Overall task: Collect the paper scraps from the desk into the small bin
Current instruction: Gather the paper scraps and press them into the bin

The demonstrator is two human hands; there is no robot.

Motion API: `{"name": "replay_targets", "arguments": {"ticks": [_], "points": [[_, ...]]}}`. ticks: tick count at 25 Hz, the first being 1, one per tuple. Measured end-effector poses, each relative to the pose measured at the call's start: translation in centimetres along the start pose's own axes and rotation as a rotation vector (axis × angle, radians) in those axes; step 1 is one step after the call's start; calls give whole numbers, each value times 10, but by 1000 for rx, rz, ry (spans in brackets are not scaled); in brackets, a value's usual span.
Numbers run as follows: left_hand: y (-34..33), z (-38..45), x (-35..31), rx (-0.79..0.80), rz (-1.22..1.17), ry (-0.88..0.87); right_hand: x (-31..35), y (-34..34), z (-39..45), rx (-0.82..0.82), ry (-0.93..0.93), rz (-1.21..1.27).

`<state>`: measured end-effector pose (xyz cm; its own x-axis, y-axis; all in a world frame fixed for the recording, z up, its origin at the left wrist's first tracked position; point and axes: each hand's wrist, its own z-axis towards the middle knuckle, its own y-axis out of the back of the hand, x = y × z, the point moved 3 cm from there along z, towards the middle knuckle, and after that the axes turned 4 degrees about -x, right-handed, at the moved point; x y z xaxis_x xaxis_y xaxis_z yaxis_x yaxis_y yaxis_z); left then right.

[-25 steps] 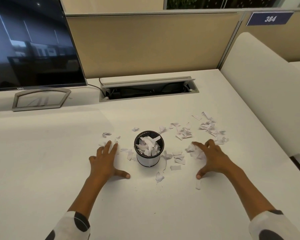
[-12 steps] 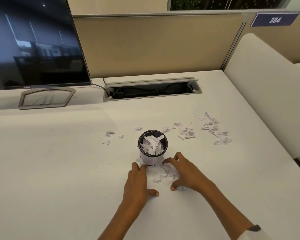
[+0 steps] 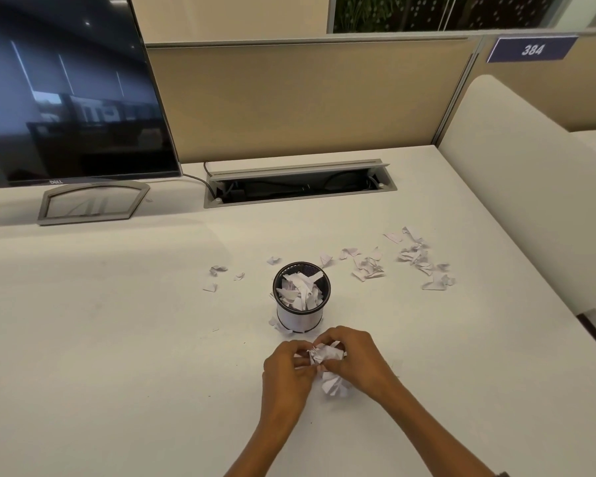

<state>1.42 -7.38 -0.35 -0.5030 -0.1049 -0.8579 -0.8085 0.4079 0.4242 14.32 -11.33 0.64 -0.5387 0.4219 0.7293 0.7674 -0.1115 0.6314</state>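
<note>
While the left hand point(image 3: 286, 371) and right hand point(image 3: 362, 363) grip a bunched wad of paper scraps point(image 3: 327, 354) together, their fingers hide its middle; the small bin point(image 3: 301, 297) stands just beyond on the bench point(image 3: 117, 339).

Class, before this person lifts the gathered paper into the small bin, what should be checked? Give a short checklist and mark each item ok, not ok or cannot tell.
1. Both hands around the bundle: ok. The left hand and right hand cup the paper bundle between them.
2. Whole bundle secured: not ok. Some paper hangs below the hands.
3. Small bin upright and close: ok, just beyond the hands.
4. Room in the bin: cannot tell. Scraps already reach near its rim.
5. Path to the bin clear: ok.
6. Desk finished after this: not ok. Loose scraps remain to the right, a few scraps to the left.
</note>
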Motion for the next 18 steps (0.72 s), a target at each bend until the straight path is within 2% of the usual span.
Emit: {"name": "replay_targets", "arguments": {"ticks": [11,14,18], "points": [[43,2,-78,-143,-238,-249,67,66,15,-121,202,111],[53,20,-90,-163,-195,-296,86,71,32,-155,250,68],[61,44,-92,-179,-33,-273,97,64,50,-170,246,-3]]}}
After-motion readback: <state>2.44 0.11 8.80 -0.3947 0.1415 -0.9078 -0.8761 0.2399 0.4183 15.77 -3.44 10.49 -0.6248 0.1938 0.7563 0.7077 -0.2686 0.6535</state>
